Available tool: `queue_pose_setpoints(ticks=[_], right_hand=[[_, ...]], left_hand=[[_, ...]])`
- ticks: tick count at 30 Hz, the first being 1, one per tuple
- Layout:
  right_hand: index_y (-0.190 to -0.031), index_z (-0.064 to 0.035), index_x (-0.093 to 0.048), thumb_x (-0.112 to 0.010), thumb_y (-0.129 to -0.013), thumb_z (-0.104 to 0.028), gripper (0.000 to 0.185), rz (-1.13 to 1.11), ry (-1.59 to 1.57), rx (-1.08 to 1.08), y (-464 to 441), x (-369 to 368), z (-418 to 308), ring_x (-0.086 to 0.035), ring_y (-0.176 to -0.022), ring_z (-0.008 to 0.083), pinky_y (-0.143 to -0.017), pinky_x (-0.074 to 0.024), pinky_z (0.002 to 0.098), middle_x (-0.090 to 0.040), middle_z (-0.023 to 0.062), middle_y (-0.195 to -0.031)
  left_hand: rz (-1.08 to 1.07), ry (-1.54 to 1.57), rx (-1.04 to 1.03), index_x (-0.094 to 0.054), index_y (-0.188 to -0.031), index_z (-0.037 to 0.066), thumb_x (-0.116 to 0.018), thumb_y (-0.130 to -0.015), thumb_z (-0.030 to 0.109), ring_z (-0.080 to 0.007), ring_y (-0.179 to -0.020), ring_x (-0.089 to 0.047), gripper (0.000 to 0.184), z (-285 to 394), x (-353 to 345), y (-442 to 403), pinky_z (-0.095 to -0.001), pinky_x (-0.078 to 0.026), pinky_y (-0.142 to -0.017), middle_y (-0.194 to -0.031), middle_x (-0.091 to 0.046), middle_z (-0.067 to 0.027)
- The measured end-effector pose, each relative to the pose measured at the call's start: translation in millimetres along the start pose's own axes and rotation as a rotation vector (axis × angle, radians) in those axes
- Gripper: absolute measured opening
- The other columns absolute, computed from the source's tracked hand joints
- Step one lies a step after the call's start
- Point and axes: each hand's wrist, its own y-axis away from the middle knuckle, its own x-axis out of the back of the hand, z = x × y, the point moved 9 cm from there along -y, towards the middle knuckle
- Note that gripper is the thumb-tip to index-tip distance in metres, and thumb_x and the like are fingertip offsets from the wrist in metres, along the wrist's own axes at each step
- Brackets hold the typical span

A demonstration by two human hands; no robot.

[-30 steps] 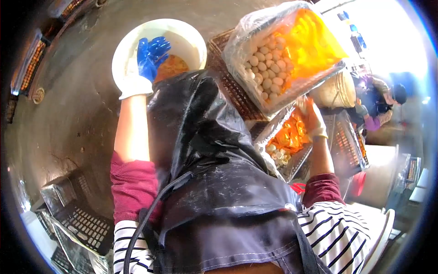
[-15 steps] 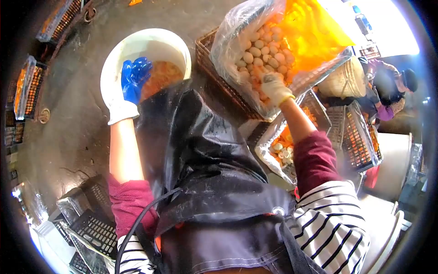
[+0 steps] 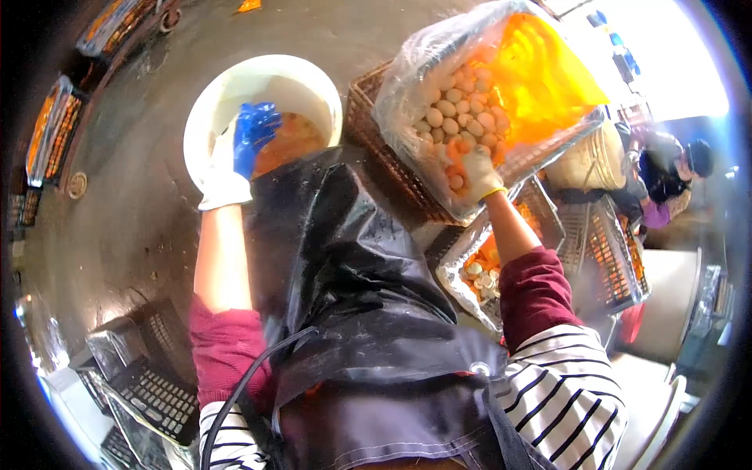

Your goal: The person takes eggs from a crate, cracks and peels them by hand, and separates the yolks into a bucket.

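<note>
Around the view's centre, the wet-looking brown floor point(image 3: 117, 251) bears a white bucket point(image 3: 235, 90) between ten and eleven o'clock, an orange scrap point(image 3: 250, 5) at eleven, a brown crate point(image 3: 376, 145) at one, black crates point(image 3: 160, 399) at eight.

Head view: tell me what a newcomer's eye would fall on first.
Probably the bright orange patch at upper right, beside pale eggs in the plastic-lined crate, where the gloved right hand is. Next, the blue-and-white-gloved left hand in the white bucket at upper left.
</note>
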Motion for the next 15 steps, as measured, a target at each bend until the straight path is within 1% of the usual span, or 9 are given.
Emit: queue_pose_setpoints(ticks=[1, 4, 6, 8, 9, 11, 12, 14, 15], right_hand=[[-0.108, -0.0092, -0.057, -0.045, -0.087, -0.043, 0.042, 0.023, -0.030, 0.053, -8.3, 9.3, -6.0, -0.062, -0.084, 0.0222, -0.071, -0.0474, 0.0342, -0.065, 0.0115, -0.090], [-0.125, -0.0047, -0.046, -0.058, -0.085, -0.026, 0.047, -0.169, -0.543, 0.112, 0.6, 34.6, -105.3, -0.058, -0.097, 0.0190, -0.079, -0.0453, 0.0289, -0.058, 0.0077, -0.111], [-0.120, -0.0033, -0.052, -0.054, -0.089, -0.027, 0.039, -0.203, -0.459, 0.608, -12.2, 30.7, -163.8, -0.059, -0.090, 0.0138, -0.077, -0.0461, 0.0262, -0.059, 0.0056, -0.111], [-0.118, -0.0031, -0.054, -0.055, -0.089, -0.027, 0.038, -0.374, -0.672, 0.642, 1.4, 26.5, -250.7, -0.060, -0.087, 0.0128, -0.074, -0.0471, 0.0253, -0.060, 0.0063, -0.108], [-0.113, -0.0008, -0.057, -0.057, -0.087, -0.026, 0.036, -0.432, -0.743, 0.406, -8.6, 6.3, -266.3, -0.060, -0.085, 0.0126, -0.070, -0.0485, 0.0251, -0.062, 0.0062, -0.104], [-0.110, -0.0006, -0.059, -0.059, -0.086, -0.023, 0.032, -0.517, -0.734, 0.479, -3.9, -12.7, -316.1, -0.061, -0.081, 0.0130, -0.066, -0.0500, 0.0262, -0.064, 0.0044, -0.098], [-0.108, -0.0008, -0.060, -0.060, -0.086, -0.021, 0.030, -0.607, -0.886, 0.507, -7.7, -28.4, -330.2, -0.061, -0.079, 0.0130, -0.065, -0.0501, 0.0262, -0.064, 0.0037, -0.096], [-0.103, -0.0016, -0.061, -0.060, -0.085, -0.018, 0.024, -0.163, -0.421, 0.950, -0.3, -19.3, -368.6, -0.060, -0.071, 0.0129, -0.060, -0.0496, 0.0250, -0.063, 0.0047, -0.088], [-0.101, -0.0012, -0.061, -0.060, -0.085, -0.018, 0.024, -0.097, -0.334, 0.979, -4.7, -21.1, -375.8, -0.060, -0.069, 0.0130, -0.059, -0.0493, 0.0250, -0.062, 0.0050, -0.086]], left_hand=[[0.025, -0.036, 0.051, -0.058, -0.108, -0.002, -0.046, -0.093, 0.025, -0.0244, -0.086, -0.062, 0.033, 10.3, -10.9, 10.2, -0.0314, -0.049, -0.078, -0.097, -0.064, -0.0151], [-0.157, -0.063, 0.026, -0.059, -0.109, 0.000, -0.051, -0.089, 0.015, -0.0214, -0.088, -0.061, 0.026, 7.8, -21.5, 6.7, -0.0313, -0.049, -0.078, -0.101, -0.063, -0.0120], [-0.265, 0.075, 0.075, -0.056, -0.114, 0.001, -0.052, -0.089, 0.016, -0.0218, -0.091, -0.061, 0.030, 6.2, -38.2, 11.3, -0.0320, -0.050, -0.081, -0.103, -0.062, -0.0098], [-0.382, 0.206, 0.157, -0.051, -0.120, 0.001, -0.053, -0.089, 0.016, -0.0218, -0.092, -0.061, 0.035, -2.6, -49.1, 13.5, -0.0323, -0.050, -0.081, -0.103, -0.062, -0.0085], [-0.449, -0.201, -0.322, -0.050, -0.121, 0.001, -0.052, -0.089, 0.017, -0.0210, -0.093, -0.061, 0.035, 15.6, -48.8, 7.1, -0.0329, -0.051, -0.080, -0.103, -0.063, -0.0081], [-0.436, -0.197, -0.275, -0.050, -0.119, 0.001, -0.050, -0.091, 0.019, -0.0196, -0.093, -0.061, 0.033, 22.4, -46.5, 15.7, -0.0332, -0.052, -0.075, -0.102, -0.063, -0.0082], [-0.359, 0.260, 0.209, -0.052, -0.116, 0.000, -0.049, -0.092, 0.020, -0.0190, -0.092, -0.061, 0.032, 15.9, -52.0, 36.5, -0.0329, -0.052, -0.073, -0.101, -0.063, -0.0086], [-0.142, -0.029, 0.098, -0.055, -0.107, -0.003, -0.048, -0.092, 0.020, -0.0199, -0.079, -0.064, 0.029, 37.2, -29.4, 37.4, -0.0313, -0.052, -0.066, -0.092, -0.064, -0.0127], [-0.080, -0.046, 0.024, -0.056, -0.105, -0.004, -0.049, -0.091, 0.020, -0.0203, -0.075, -0.064, 0.029, 40.3, -20.8, 33.7, -0.0309, -0.052, -0.065, -0.088, -0.064, -0.0138]])
